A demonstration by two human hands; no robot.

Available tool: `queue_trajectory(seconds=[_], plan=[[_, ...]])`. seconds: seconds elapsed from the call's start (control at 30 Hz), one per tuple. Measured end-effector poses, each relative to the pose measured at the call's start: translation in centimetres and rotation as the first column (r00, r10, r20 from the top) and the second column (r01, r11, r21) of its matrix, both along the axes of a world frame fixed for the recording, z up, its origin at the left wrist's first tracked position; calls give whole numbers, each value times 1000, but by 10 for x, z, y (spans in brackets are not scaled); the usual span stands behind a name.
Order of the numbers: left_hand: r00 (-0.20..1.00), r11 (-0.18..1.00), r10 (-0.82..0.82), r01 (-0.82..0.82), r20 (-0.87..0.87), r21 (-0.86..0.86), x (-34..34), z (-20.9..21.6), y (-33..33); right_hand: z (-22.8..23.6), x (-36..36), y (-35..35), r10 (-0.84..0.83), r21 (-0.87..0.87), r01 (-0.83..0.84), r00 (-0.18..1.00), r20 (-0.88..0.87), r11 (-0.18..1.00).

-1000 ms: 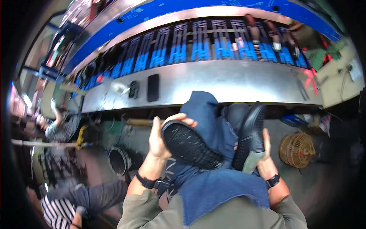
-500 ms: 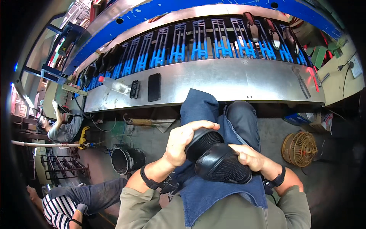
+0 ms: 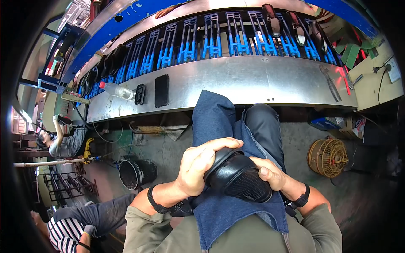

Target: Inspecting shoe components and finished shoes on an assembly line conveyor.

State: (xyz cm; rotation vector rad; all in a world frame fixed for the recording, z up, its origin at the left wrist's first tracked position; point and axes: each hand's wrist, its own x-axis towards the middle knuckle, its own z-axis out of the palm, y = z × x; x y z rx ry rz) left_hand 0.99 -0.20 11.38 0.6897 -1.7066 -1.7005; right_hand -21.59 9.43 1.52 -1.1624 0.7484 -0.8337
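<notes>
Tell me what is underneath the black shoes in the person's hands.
Around the black shoes, held between the left hand and right hand, the blue denim apron shows. Whatever lies directly beneath the shoes is covered.

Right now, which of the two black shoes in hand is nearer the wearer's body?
The front shoe, textured face showing, with the right hand on it; it partly hides the rear shoe, against the left hand.

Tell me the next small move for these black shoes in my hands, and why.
Perhaps ease the nearer black shoe slightly off the farther black shoe: it hides much of that one, and your left hand and right hand both hold the pair.
</notes>
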Motion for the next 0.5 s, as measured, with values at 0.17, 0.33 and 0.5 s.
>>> queue_trajectory(seconds=[0.17,0.33,0.5], plan=[[1000,1000,2,-2,-2,-12,-4,1,0,5,-2,-2,-8,23,8,1000,-8,1000],[1000,1000,-9,9,-7,-1,-5,-2,0,-1,-2,-1,-19,42,20,1000,-12,999],[999,999,-33,32,36,6,-7,-6,6,-10,-5,3,-32,80,32,999,0,996]])
